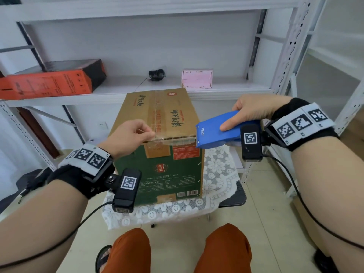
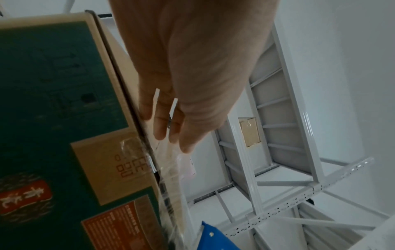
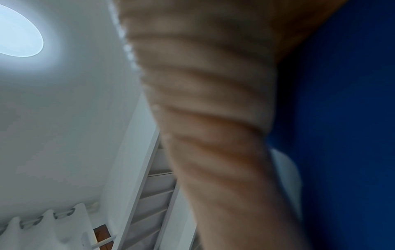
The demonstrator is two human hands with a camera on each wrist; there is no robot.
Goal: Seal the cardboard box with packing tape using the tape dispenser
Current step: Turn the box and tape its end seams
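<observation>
A tall cardboard box with a brown top and green front stands on a lace-covered stool. My left hand pinches the free end of clear packing tape at the box's near top edge. The tape strip runs rightwards along that edge to the blue tape dispenser, whose corner also shows in the left wrist view. My right hand grips the dispenser, thumb lying on its side. In the right wrist view only blurred fingers and the blue dispenser body show.
The stool's lace cloth hangs over its seat. Behind the box a white metal shelf carries an orange and black carton, a small black object and a pink box. My knees in orange trousers are below.
</observation>
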